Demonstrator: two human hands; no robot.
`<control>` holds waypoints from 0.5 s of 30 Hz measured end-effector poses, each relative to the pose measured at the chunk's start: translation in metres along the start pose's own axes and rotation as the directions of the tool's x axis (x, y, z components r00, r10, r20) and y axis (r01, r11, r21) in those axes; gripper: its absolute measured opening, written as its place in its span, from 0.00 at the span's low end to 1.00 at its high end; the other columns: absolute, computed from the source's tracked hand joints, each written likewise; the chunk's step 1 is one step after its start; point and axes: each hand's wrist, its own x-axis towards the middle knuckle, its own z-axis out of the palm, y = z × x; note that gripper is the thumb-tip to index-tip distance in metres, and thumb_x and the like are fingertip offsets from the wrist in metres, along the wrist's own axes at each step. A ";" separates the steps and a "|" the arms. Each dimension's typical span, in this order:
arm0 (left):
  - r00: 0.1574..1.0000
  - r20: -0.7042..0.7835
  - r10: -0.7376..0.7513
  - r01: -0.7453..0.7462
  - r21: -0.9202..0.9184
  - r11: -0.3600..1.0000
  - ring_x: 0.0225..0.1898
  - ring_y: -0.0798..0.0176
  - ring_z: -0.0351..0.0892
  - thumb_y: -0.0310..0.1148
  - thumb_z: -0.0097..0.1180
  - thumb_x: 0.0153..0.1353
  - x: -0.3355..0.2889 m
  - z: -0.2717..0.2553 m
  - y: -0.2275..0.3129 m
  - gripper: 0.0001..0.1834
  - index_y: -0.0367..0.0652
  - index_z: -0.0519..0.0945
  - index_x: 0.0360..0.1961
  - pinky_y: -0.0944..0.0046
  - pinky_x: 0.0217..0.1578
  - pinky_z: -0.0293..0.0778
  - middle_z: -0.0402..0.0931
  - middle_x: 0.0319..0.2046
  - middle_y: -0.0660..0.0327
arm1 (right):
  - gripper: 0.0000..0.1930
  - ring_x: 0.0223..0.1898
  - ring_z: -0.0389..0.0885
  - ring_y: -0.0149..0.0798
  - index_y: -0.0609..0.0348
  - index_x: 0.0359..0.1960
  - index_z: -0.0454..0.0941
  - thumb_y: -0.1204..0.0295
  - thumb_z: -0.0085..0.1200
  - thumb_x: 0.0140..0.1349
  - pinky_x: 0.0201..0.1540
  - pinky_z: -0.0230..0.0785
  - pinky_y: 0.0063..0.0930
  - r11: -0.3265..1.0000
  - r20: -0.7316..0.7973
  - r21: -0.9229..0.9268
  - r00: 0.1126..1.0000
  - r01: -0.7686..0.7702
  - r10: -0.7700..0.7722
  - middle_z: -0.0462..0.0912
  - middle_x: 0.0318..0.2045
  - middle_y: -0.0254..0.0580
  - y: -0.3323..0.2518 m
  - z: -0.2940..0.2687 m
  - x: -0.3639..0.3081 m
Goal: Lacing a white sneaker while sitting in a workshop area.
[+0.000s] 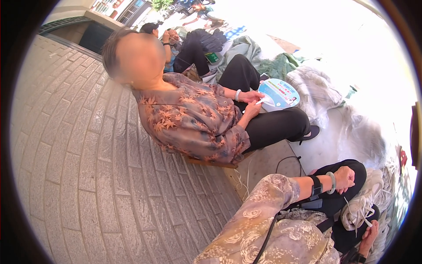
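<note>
My left hand (345,179) is raised above my dark-trousered knee, its fingers curled closed. What it holds, if anything, is hidden. A pale green bangle (332,183) and a black wrist strap (316,185) circle that arm. Below it, a beige sneaker (362,206) with white laces lies against my legs; I cannot tell whether a foot is in it. At the lower right my right hand (369,239), partly cut by the dark rim, has its fingers bent just under the sneaker. A small white piece (368,223) sticks out at its fingertips, too small to name.
To my left a person (189,114) in a leaf-patterned shirt sits on a low seat, holding a round blue-and-white fan (279,94). Another person (173,48) sits beyond. Clear plastic sheeting (358,132) and green cloth (281,64) lie ahead; grey paving (114,176) fills the left.
</note>
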 end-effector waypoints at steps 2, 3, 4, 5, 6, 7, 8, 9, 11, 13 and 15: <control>1.000 0.001 0.008 -0.008 0.001 1.000 0.08 0.68 0.71 0.24 0.51 0.55 0.000 0.001 -0.001 0.06 0.35 0.71 0.22 0.69 0.07 0.64 0.73 0.11 0.58 | 0.06 0.06 0.57 0.18 0.51 0.37 0.69 0.65 0.44 0.65 0.06 0.46 0.12 1.000 -0.008 -0.002 1.000 0.000 0.000 0.67 0.14 0.26 -0.002 0.001 -0.001; 1.000 -0.005 0.012 -0.012 0.005 1.000 0.08 0.68 0.71 0.24 0.51 0.55 0.000 0.002 -0.001 0.06 0.36 0.71 0.22 0.69 0.07 0.64 0.73 0.11 0.58 | 0.06 0.06 0.57 0.18 0.51 0.36 0.69 0.65 0.44 0.65 0.06 0.46 0.12 1.000 -0.007 -0.002 1.000 0.003 -0.003 0.67 0.14 0.26 -0.002 0.002 -0.002; 1.000 -0.010 0.017 -0.017 0.010 1.000 0.08 0.68 0.71 0.23 0.51 0.55 0.000 0.002 -0.001 0.06 0.36 0.71 0.22 0.69 0.07 0.64 0.73 0.11 0.58 | 0.06 0.06 0.57 0.18 0.51 0.36 0.69 0.65 0.44 0.65 0.06 0.46 0.12 1.000 -0.006 -0.001 1.000 0.005 -0.005 0.67 0.14 0.26 -0.003 0.002 -0.003; 1.000 -0.009 0.018 -0.018 0.011 1.000 0.08 0.68 0.71 0.23 0.51 0.55 0.000 0.003 0.001 0.06 0.36 0.71 0.22 0.69 0.07 0.64 0.73 0.11 0.58 | 0.06 0.06 0.57 0.18 0.51 0.36 0.69 0.65 0.44 0.65 0.06 0.46 0.12 1.000 -0.007 0.000 1.000 0.006 -0.006 0.67 0.14 0.26 -0.003 0.002 -0.003; 1.000 -0.013 0.009 -0.009 0.009 1.000 0.08 0.68 0.71 0.23 0.51 0.55 -0.002 0.003 0.003 0.06 0.35 0.71 0.22 0.69 0.07 0.64 0.73 0.11 0.58 | 0.06 0.06 0.58 0.18 0.51 0.36 0.69 0.66 0.44 0.65 0.06 0.46 0.12 1.000 -0.013 0.004 1.000 0.001 -0.001 0.67 0.14 0.26 -0.003 0.002 -0.004; 1.000 -0.020 0.001 -0.001 0.008 1.000 0.08 0.68 0.71 0.23 0.51 0.54 -0.003 0.003 0.004 0.06 0.35 0.71 0.22 0.69 0.07 0.64 0.73 0.11 0.58 | 0.05 0.06 0.58 0.18 0.51 0.36 0.69 0.66 0.44 0.64 0.06 0.46 0.12 1.000 -0.015 0.009 1.000 -0.003 0.004 0.67 0.14 0.26 -0.004 0.003 -0.004; 1.000 -0.021 0.002 -0.002 0.009 1.000 0.08 0.68 0.71 0.23 0.51 0.54 -0.002 0.003 0.003 0.06 0.35 0.71 0.22 0.69 0.07 0.64 0.73 0.11 0.58 | 0.05 0.06 0.58 0.18 0.51 0.36 0.69 0.66 0.44 0.64 0.06 0.46 0.12 1.000 -0.014 0.010 1.000 -0.002 0.002 0.67 0.14 0.26 -0.003 0.002 -0.004; 1.000 -0.018 0.005 -0.005 0.007 1.000 0.08 0.68 0.71 0.23 0.51 0.55 -0.002 0.003 0.001 0.06 0.35 0.71 0.22 0.69 0.07 0.64 0.73 0.11 0.58 | 0.05 0.06 0.58 0.18 0.51 0.36 0.69 0.66 0.44 0.64 0.06 0.46 0.12 1.000 -0.006 0.010 1.000 -0.002 0.002 0.67 0.14 0.26 -0.002 0.000 -0.003; 1.000 -0.017 0.006 -0.006 0.006 1.000 0.08 0.68 0.71 0.23 0.51 0.55 -0.002 0.003 0.001 0.06 0.35 0.71 0.22 0.69 0.07 0.64 0.73 0.11 0.58 | 0.05 0.06 0.58 0.18 0.51 0.36 0.69 0.67 0.45 0.64 0.06 0.46 0.12 1.000 0.004 0.010 1.000 -0.004 0.004 0.67 0.14 0.26 -0.002 0.000 -0.003; 1.000 -0.022 0.008 -0.008 0.014 1.000 0.07 0.68 0.71 0.23 0.51 0.55 -0.003 0.003 0.002 0.06 0.35 0.71 0.22 0.69 0.07 0.64 0.73 0.11 0.58 | 0.05 0.06 0.58 0.18 0.51 0.36 0.69 0.67 0.45 0.64 0.06 0.46 0.11 1.000 -0.002 0.018 1.000 -0.008 0.008 0.67 0.14 0.26 -0.003 0.002 -0.005; 1.000 -0.021 0.011 -0.011 0.014 1.000 0.07 0.68 0.71 0.24 0.51 0.55 -0.002 0.003 0.001 0.06 0.35 0.71 0.23 0.69 0.07 0.64 0.73 0.11 0.58 | 0.05 0.06 0.58 0.18 0.51 0.36 0.69 0.67 0.45 0.64 0.06 0.46 0.11 1.000 -0.002 0.020 1.000 -0.007 0.007 0.67 0.14 0.26 -0.004 0.003 -0.006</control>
